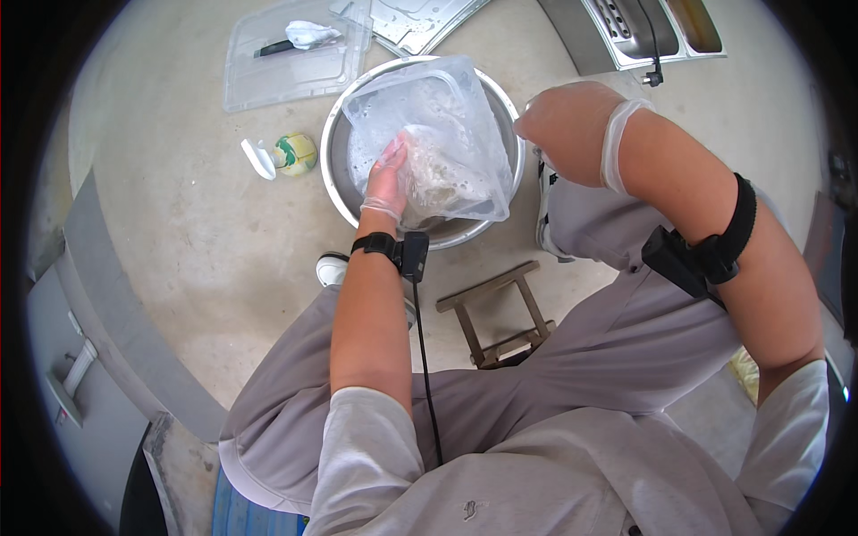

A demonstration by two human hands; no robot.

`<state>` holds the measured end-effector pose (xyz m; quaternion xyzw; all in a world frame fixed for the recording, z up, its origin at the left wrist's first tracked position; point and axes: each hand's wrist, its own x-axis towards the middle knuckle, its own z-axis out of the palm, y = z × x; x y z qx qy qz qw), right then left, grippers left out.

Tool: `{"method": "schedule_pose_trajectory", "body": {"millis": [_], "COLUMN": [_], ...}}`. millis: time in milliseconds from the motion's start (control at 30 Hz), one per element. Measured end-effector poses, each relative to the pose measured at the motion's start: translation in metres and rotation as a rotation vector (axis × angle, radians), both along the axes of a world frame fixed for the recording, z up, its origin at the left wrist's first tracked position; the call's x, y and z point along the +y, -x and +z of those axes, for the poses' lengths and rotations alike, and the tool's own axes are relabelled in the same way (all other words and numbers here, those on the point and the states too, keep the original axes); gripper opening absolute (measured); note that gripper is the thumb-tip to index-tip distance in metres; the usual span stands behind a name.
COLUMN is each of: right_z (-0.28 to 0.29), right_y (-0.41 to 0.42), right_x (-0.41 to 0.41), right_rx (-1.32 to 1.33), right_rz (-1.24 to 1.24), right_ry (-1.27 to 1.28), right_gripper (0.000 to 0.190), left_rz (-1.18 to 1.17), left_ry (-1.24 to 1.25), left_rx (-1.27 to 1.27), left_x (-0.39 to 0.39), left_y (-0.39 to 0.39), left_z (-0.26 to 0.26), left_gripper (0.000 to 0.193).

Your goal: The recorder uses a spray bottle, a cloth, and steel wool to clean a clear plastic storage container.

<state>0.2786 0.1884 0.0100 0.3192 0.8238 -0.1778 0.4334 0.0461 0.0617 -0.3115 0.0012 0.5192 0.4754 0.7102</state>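
A translucent plastic box (493, 181) rests tilted in a round metal basin (328, 161) on the floor, with suds and water about it. My left hand (389, 171), in a clear disposable glove, reaches into the box with a wet, soapy cloth (429, 151) at its fingers; the fingertips are partly hidden by suds and cloth. My right hand (570, 130), also in a clear glove, is bent at the wrist beside the basin's right rim. Its fingers are mostly hidden behind the back of the hand, so whether it touches the box or basin does not show.
A spray bottle (293, 154) lies left of the basin. Behind it, a clear plastic lid (248, 84) bears a white cloth (310, 35) and a black handle (275, 48). Metal trays (422, 23), a steel sink unit (590, 50) and a plug (652, 78) are farther back. A wooden stool (489, 288) stands between my legs.
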Motion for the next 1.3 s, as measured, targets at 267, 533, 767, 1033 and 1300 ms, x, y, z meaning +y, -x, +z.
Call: {"method": "schedule_pose_trajectory", "body": {"millis": [267,533,767,1033,1300], "right_z": [-0.003,-0.003,-0.005,-0.006,-0.006], "right_y": [-0.003,0.003,0.001,0.004,0.004], "right_x": [-0.001,-0.002,-0.001,0.000,0.000], "right_rx": [0.010,0.041,-0.008,-0.010,-0.036], "right_rz": [0.003,-0.015,-0.010,-0.007,-0.015], "right_ry": [-0.001,0.024,0.028,0.030,0.036], "right_gripper": [0.022,0.023,0.025,0.026,0.025], "left_rz": [0.111,0.101,0.118,0.084,0.094], "left_ry": [0.168,0.286,0.379,0.314,0.243], "left_rx": [-0.006,0.056,-0.064,-0.206,-0.244], "left_x": [0.002,-0.002,-0.004,-0.001,0.003], "left_y": [-0.001,0.004,-0.018,-0.026,-0.039], "left_z": [-0.007,-0.019,-0.022,-0.013,0.027], "left_gripper": [0.047,0.039,0.037,0.032,0.042]}}
